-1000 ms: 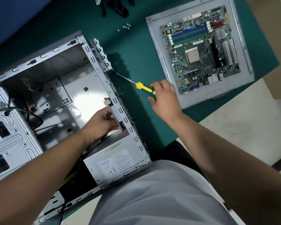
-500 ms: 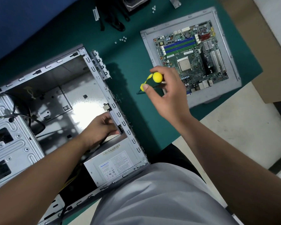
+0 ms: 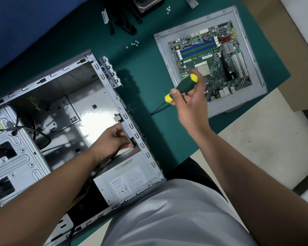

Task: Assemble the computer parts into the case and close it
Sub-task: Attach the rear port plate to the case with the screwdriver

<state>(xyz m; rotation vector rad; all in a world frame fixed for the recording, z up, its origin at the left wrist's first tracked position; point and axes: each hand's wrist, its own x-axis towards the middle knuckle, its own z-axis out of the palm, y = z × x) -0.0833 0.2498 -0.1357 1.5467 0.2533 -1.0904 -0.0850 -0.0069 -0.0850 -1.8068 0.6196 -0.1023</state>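
Right hand [image 3: 190, 102] grips green-yellow screwdriver [image 3: 182, 87] (tip toward 8 o'clock) above counter [image 3: 149, 82]; left hand [image 3: 112, 141] fingers curled on bracket [image 3: 127, 131] inside case [image 3: 100, 71].

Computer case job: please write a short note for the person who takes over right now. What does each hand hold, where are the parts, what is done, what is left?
Left hand: inside the open case, gripping a small part against the side wall, just above the power supply.
Right hand: holds the screwdriver in the air above the green mat, tip pointing down toward the case.
Done: the power supply sits in the case corner.
Left: the motherboard still lies outside, on a grey panel. Loose screws lie on the mat. The case is not closed.
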